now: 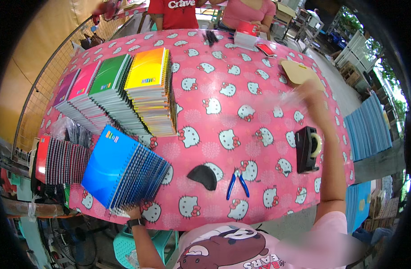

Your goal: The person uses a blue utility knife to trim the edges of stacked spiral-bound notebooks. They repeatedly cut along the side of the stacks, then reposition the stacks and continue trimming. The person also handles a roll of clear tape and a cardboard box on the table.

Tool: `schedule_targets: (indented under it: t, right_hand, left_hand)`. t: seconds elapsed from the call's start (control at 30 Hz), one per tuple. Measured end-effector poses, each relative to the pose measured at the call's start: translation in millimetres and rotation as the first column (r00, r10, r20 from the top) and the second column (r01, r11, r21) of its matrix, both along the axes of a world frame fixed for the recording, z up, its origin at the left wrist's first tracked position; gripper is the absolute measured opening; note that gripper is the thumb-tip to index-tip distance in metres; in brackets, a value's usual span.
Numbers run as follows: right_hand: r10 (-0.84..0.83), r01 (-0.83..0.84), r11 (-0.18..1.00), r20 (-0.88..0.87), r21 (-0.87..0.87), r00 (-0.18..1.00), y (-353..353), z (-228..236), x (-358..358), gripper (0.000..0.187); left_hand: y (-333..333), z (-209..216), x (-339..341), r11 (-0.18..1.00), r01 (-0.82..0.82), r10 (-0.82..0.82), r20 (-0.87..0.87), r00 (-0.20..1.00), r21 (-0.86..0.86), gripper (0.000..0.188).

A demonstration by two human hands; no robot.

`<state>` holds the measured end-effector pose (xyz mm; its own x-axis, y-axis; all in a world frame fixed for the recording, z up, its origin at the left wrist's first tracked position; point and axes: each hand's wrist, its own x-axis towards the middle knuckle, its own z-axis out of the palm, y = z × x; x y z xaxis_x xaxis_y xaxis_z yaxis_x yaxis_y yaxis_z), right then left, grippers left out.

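Note:
My left hand [132,212] is at the near lower edge of a stack of blue spiral notebooks [107,167]. The stack mostly hides its fingers, so I cannot make out its grip. Over the right side of the table, my right hand [311,95] is smeared by motion. A pale, see-through blur lies beside its fingers, too unclear to name. Below that hand stands a black tape dispenser [306,150] with a roll of tape. Blue-handled nippers [237,184] and a black half-round piece [202,176] lie on the pink patterned tablecloth [223,157].
Stacks of yellow [146,71], green [107,76], pink [83,80] and purple notebooks [64,92] stand at the far left. Red notebooks [43,159] are at the left edge. A beige flat board [299,71] lies far right. Two people [174,13] are across the table.

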<state>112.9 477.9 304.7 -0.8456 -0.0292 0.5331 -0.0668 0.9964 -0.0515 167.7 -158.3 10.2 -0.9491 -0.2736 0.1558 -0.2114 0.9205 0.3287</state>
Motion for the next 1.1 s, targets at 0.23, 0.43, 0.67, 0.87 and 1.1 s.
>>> schedule_targets:
  t: [0.23,0.43,0.67,0.87,1.1]
  right_hand:
    - [-0.18,0.309,0.948,-0.936,-0.082,0.303,-48.8,104.9,171.4,0.024]
    - [0.296,-0.265,0.936,0.926,-0.232,0.236,-90.5,-46.6,187.7,0.023]
    - [0.002,-0.029,0.657,-0.036,-0.753,0.999,-51.8,37.5,238.4,0.019]
    - [-0.606,-0.143,0.432,-0.404,-0.891,0.685,70.3,49.7,381.8,0.032]
    - [-0.66,0.797,0.579,-0.672,-0.171,0.335,58.1,70.8,446.4,0.023]
  left_hand:
    - [3.1,7.5,-13.8,0.998,0.036,-0.034,0.032,0.999,-0.043,0.024]
    - [-18.1,-22.4,-23.8,0.998,0.005,0.013,-0.272,0.962,0.065,0.028]
    - [-9.5,-12.3,-27.8,0.955,0.028,0.067,-0.311,0.948,0.294,0.039]
    - [0.7,0.8,-29.6,0.907,0.055,0.074,-0.285,0.956,0.418,0.036]
    - [-18.6,-16.1,-32.2,0.988,0.068,-0.011,-0.381,0.924,0.137,0.038]
